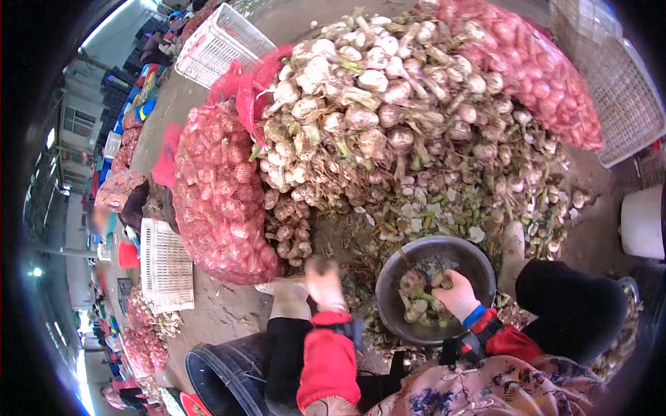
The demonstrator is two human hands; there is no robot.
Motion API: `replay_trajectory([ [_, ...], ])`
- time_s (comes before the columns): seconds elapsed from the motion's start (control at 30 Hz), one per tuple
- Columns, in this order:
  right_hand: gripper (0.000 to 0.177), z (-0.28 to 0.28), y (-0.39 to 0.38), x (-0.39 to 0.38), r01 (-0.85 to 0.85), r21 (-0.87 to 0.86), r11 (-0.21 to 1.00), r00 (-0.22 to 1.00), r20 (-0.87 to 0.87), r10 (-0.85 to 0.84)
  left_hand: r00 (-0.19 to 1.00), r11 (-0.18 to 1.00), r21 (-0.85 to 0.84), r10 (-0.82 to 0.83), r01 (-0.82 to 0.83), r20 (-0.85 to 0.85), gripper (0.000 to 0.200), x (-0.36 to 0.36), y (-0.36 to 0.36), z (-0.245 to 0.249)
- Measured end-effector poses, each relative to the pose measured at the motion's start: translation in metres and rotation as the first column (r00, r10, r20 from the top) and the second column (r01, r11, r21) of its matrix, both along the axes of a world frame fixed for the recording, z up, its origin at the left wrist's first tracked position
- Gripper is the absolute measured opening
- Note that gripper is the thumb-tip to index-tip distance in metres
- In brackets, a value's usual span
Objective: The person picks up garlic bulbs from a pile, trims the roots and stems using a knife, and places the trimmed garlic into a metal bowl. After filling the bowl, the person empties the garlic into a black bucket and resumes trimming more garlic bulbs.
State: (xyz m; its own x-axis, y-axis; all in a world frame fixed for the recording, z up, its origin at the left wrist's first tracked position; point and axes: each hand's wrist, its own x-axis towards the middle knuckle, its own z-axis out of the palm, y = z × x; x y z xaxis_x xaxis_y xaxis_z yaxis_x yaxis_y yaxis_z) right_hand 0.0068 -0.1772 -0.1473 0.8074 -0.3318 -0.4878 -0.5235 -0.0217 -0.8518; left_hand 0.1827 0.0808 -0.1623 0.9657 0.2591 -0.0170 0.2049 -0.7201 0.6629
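Sitting low on the ground, the person has a dark metal bowl (480, 267) between the knees, probably so that both arms reach it without stretching. Inside the bowl the right hand (456, 295), gloved in white, is curled round a garlic bulb (442, 280), and a few more stalked bulbs (416, 305) lie beside it at the bottom.

Left of the bowl the left hand (325, 284) is stretched forward and blurred; I cannot tell whether its fingers are spread or hold anything.

Just beyond the bowl rises a big garlic heap (374, 104), close enough to pick from, with cut stalks and skins (430, 215) strewn between the two. Further left of the bowl a red mesh sack (222, 194) bulges with bulbs, and a white crate (166, 267) lies at its foot.
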Motion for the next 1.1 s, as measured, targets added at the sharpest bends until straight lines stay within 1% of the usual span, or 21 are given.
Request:
replay_trajectory([
  [0.03, 0.018, -0.005, 0.004, 0.001, 0.049, 0.07, 0.996, 0.998, 0.03, -0.052, 0.983, 0.987, 0.101, 0.112, -0.127, 0.144, 0.045, 0.022, 0.015, -0.008],
  [0.07, 0.016, 0.017, 0.004, 0.01, 0.072, 0.068, 0.995, 0.997, 0.002, -0.073, 0.949, 0.944, 0.102, 0.316, -0.313, -0.02, 0.052, 0.046, 0.023, 0.003],
  [0.1, 0.016, 0.016, 0.004, 0.013, 0.09, 0.105, 0.99, 0.995, -0.041, -0.086, 0.942, 0.912, 0.235, 0.327, -0.335, 0.074, 0.054, 0.067, 0.037, -0.009],
  [0.13, 0.015, 0.01, 0.004, 0.012, 0.111, 0.14, 0.984, 0.991, -0.085, -0.099, 0.892, 0.841, 0.322, 0.452, -0.434, 0.02, 0.057, 0.082, 0.046, -0.023],
  [0.2, 0.016, -0.014, 0.004, 0.009, 0.114, 0.17, 0.979, 0.986, -0.139, -0.091, 0.95, 0.954, 0.221, 0.245, -0.201, -0.192, 0.058, 0.104, 0.08, -0.052],
  [0.27, 0.016, -0.019, 0.005, 0.01, 0.07, 0.073, 0.995, 0.993, -0.101, -0.063, 0.976, 0.979, 0.145, 0.167, -0.146, -0.14, 0.056, 0.109, 0.091, -0.09],
  [0.33, 0.016, -0.008, 0.009, 0.017, 0.11, 0.116, 0.987, 0.987, -0.131, -0.094, 0.994, 0.994, 0.082, 0.083, -0.077, -0.077, 0.053, 0.097, 0.1, -0.122],
  [0.37, 0.018, -0.001, 0.011, 0.023, 0.098, 0.157, 0.983, 0.982, -0.178, -0.07, 0.981, 0.953, -0.269, 0.092, -0.137, -0.174, 0.049, 0.083, 0.1, -0.135],
  [0.4, 0.02, 0.003, 0.011, 0.024, 0.09, 0.197, 0.976, 0.975, -0.219, -0.046, 0.963, 0.787, -0.58, 0.061, -0.209, -0.264, 0.044, 0.071, 0.093, -0.142],
  [0.47, 0.024, 0.0, 0.015, 0.02, 0.004, 0.125, 0.992, 0.994, -0.113, 0.01, 0.948, 0.584, -0.782, -0.063, -0.218, -0.311, 0.029, 0.021, 0.045, -0.084],
  [0.53, 0.026, 0.047, 0.022, 0.038, 0.201, 0.46, 0.865, 0.975, -0.004, -0.224, 0.85, 0.289, -0.886, -0.287, -0.362, -0.441, 0.027, -0.022, -0.007, -0.007],
  [0.6, 0.029, 0.08, 0.015, 0.041, 0.228, 0.579, 0.783, 0.966, -0.032, -0.257, 0.871, 0.247, -0.954, -0.417, -0.169, -0.261, 0.032, -0.06, -0.05, 0.063],
  [0.63, 0.03, 0.076, 0.011, 0.039, 0.069, 0.501, 0.863, 0.968, 0.176, -0.179, 0.775, 0.341, -0.932, -0.554, -0.121, -0.303, 0.048, -0.075, -0.042, 0.055],
  [0.67, 0.031, 0.071, 0.009, 0.035, -0.08, 0.384, 0.92, 0.927, 0.369, -0.073, 0.788, 0.425, -0.903, -0.536, -0.057, -0.302, 0.065, -0.095, -0.04, 0.05],
  [0.73, 0.029, 0.089, 0.005, 0.022, -0.23, 0.361, 0.904, 0.899, 0.435, 0.055, 0.715, 0.544, -0.812, -0.652, 0.21, -0.252, 0.075, -0.115, -0.058, 0.089],
  [0.8, 0.026, 0.086, 0.009, 0.011, -0.336, 0.28, 0.899, 0.834, 0.532, 0.146, 0.734, 0.51, -0.836, -0.644, 0.203, -0.216, 0.078, -0.135, -0.065, 0.11],
  [0.83, 0.029, 0.079, 0.009, 0.007, -0.369, 0.063, 0.927, 0.711, 0.662, 0.237, 0.757, 0.481, -0.855, -0.627, 0.193, -0.182, 0.081, -0.142, -0.066, 0.117],
  [0.93, 0.032, 0.09, 0.01, -0.016, -0.443, 0.213, 0.871, 0.74, 0.635, 0.221, 0.783, 0.495, -0.853, -0.592, 0.167, -0.191, 0.088, -0.152, -0.059, 0.106],
  [1.0, 0.031, 0.093, 0.002, -0.024, -0.408, 0.142, 0.902, 0.698, 0.685, 0.209, 0.812, 0.506, -0.841, -0.563, 0.192, -0.154, 0.089, -0.162, -0.059, 0.104],
  [1.07, 0.025, 0.097, -0.009, -0.035, -0.32, -0.252, 0.913, 0.767, 0.496, 0.406, 0.803, 0.647, -0.671, -0.582, 0.362, -0.128, 0.092, -0.166, -0.057, 0.106],
  [1.1, 0.021, 0.104, -0.011, -0.04, -0.367, -0.397, 0.841, 0.804, 0.319, 0.501, 0.724, 0.59, -0.612, -0.689, 0.527, -0.04, 0.068, -0.165, -0.056, 0.11],
])
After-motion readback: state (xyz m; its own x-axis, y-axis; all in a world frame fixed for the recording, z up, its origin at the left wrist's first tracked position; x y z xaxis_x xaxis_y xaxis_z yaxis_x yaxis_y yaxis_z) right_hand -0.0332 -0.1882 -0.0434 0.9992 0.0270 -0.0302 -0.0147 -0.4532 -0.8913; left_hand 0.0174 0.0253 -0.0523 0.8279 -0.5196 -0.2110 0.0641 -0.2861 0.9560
